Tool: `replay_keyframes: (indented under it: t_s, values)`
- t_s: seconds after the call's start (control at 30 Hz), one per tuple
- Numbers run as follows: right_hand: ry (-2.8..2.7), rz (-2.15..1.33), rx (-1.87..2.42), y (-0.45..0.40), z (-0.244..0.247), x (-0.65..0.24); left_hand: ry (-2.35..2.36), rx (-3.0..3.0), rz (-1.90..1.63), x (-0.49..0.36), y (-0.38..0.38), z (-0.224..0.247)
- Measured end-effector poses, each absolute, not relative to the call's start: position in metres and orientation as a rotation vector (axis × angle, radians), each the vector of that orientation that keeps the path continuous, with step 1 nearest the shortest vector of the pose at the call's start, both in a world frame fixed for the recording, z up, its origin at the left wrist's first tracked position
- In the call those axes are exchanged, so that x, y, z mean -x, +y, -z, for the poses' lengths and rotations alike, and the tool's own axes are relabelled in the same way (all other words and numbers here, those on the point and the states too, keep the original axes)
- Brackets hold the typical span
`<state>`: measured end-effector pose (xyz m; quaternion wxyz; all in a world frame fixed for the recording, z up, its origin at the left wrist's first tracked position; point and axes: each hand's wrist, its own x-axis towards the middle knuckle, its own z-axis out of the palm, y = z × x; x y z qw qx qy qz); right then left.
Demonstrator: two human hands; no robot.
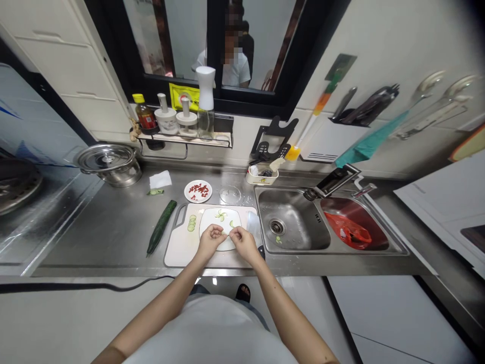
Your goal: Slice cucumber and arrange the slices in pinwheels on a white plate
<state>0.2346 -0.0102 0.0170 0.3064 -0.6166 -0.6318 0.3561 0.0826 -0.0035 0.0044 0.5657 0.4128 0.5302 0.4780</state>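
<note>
Over a white plate point(206, 215), my left hand point(211, 238) and my right hand point(244, 240) meet with fingers pinched. Between their fingertips is a small pale green piece that looks like a cucumber slice, mostly hidden. Curved cucumber slices point(221, 216) form a small fan on the plate, and another piece point(232, 223) lies near its right side. The plate rests on a cutting board point(178, 247), where a row of round cucumber slices point(192, 223) lies to the left. A knife point(253, 225) lies at the board's right edge, partly behind my right hand.
A whole cucumber point(161, 227) lies left of the board. Behind are a small plate of red pieces point(198, 191) and a clear round dish point(230, 194). A lidded pot point(113, 167) stands back left. The double sink point(299, 217), holding a red bag point(350, 232), is at right.
</note>
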Motion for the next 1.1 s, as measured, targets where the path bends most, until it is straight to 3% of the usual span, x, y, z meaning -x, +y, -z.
replay_keyframes:
  t_s: [0.3,0.63,1.1]
  values:
    - [-2.007,-0.793,1.906,0.034,-0.018,-0.257,1.474,-1.279,-0.833,-0.103,0.036,0.032]
    - [-2.368,-0.608,2.031,0.054,-0.004,-0.256,1.677,-1.568,-0.523,-0.112,0.05,0.035]
    - [-2.466,-0.564,2.077,0.059,0.006,-0.254,1.7,-1.822,-0.485,-0.115,0.045,0.041]
